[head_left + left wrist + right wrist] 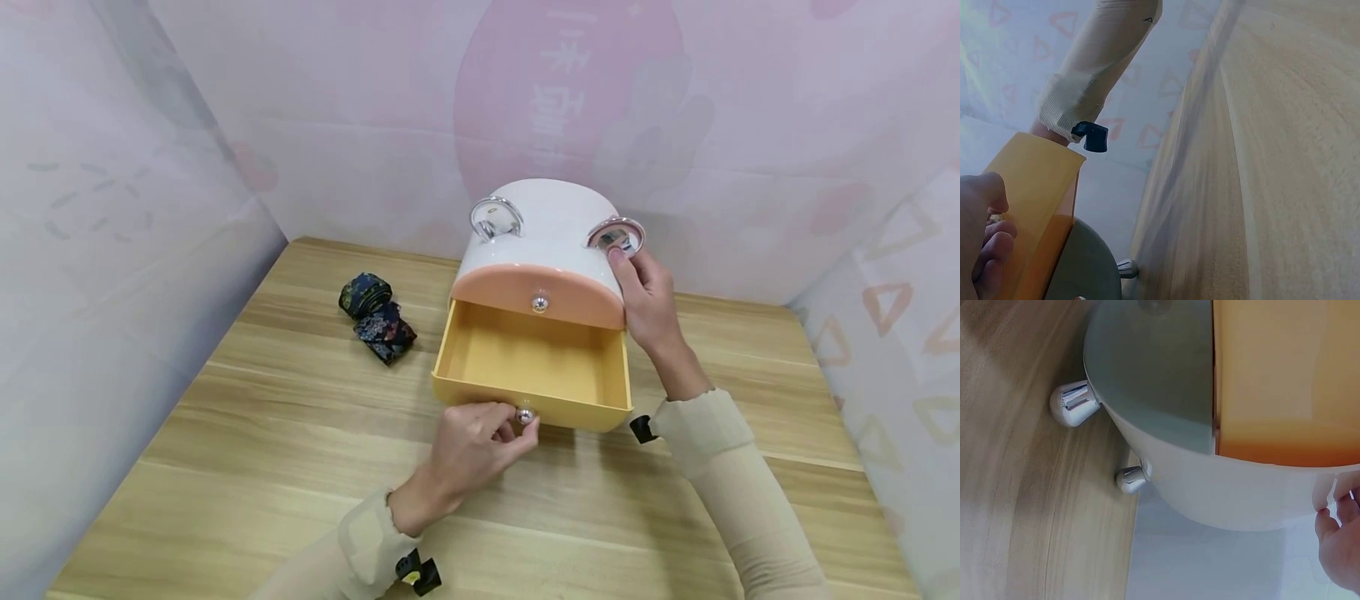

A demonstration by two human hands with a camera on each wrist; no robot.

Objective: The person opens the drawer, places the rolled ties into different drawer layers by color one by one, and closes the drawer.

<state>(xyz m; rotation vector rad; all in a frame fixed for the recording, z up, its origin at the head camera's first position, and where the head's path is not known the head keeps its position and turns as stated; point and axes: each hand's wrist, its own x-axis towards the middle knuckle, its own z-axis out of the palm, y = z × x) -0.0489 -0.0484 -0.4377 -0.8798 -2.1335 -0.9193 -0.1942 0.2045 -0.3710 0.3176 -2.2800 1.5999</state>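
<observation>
A white storage box [551,204] with two round silver-rimmed ears stands on the wooden table. Its peach upper drawer [495,287] is closed, and the yellow lower drawer [480,390] is pulled out, its bare floor showing. With thumb and fingers my left hand [472,446] pinches the silver knob [526,415] on the yellow drawer. My right hand [654,304] rests against the box's right side, its thumb at the foot of the right ear [618,236]. In the right wrist view, fingertips [1325,519] touch the white side wall [1235,494].
Two rolled dark floral fabric pieces, like neckties, lie left of the box: one roll [365,294] behind the other roll [386,332]. Printed cloth walls [360,142] surround the table [300,450] at the back and sides. Silver feet [1075,403] support the box.
</observation>
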